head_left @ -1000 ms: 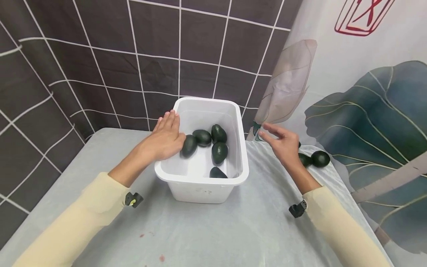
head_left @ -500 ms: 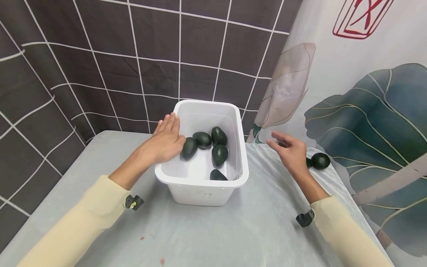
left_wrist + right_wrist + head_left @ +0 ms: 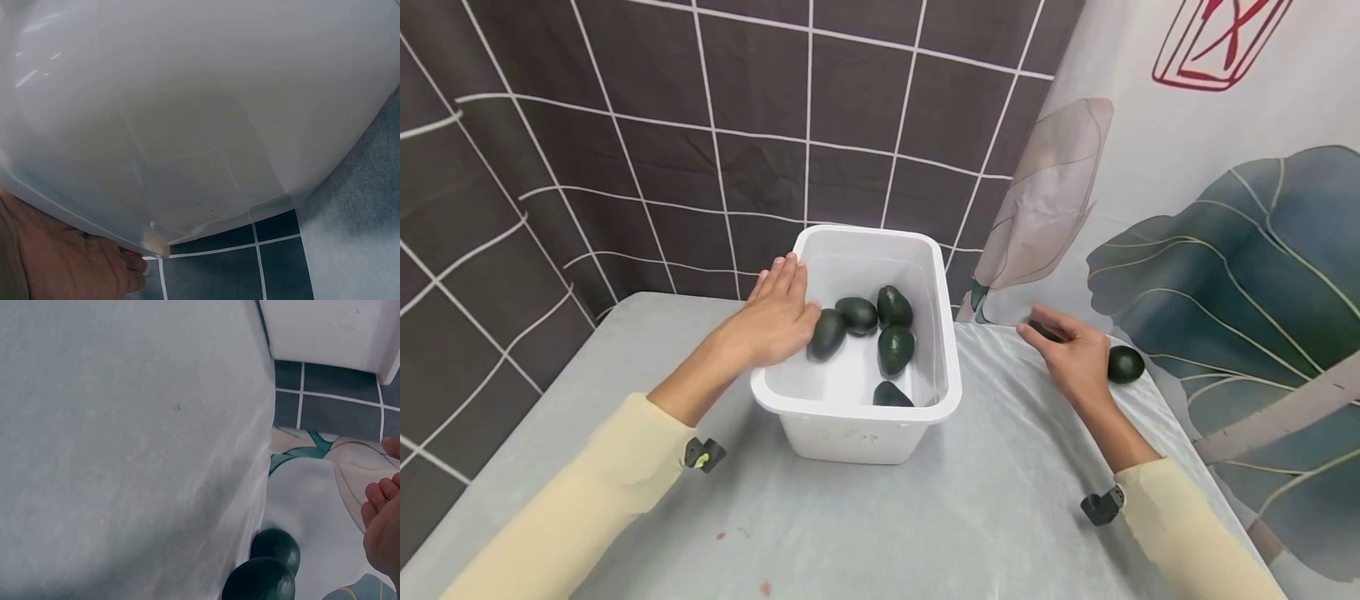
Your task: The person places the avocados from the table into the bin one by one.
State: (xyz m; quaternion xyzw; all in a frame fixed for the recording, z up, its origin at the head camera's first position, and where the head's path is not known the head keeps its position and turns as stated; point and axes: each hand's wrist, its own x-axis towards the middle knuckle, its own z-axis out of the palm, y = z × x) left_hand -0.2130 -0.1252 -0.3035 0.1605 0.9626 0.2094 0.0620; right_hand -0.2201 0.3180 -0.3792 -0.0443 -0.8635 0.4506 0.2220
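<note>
My left hand [image 3: 771, 321] rests on the left rim of a white plastic tub [image 3: 857, 433], fingers straight along it. In the left wrist view the hand [image 3: 69, 262] shows beside the tub's wall [image 3: 200, 125]. Several dark green avocados [image 3: 896, 348] lie inside the tub. To the right, my right hand [image 3: 1075, 354] hovers over an avocado [image 3: 1047, 331], which shows between thumb and fingers. Another avocado [image 3: 1125, 364] sits just right of that hand. The right wrist view has the hand [image 3: 384, 519] with loosely bent fingers, apart from two avocados [image 3: 259, 581].
A grey cloth [image 3: 850, 533] covers the table. Dark curtain with a white grid [image 3: 760, 167] hangs behind and at left. A white curtain with large leaf prints [image 3: 1240, 250] borders the right edge.
My right hand has moved right and slightly down, over the avocados, covering one and exposing another between its thumb and fingers. The left hand and tub stay in place.
</note>
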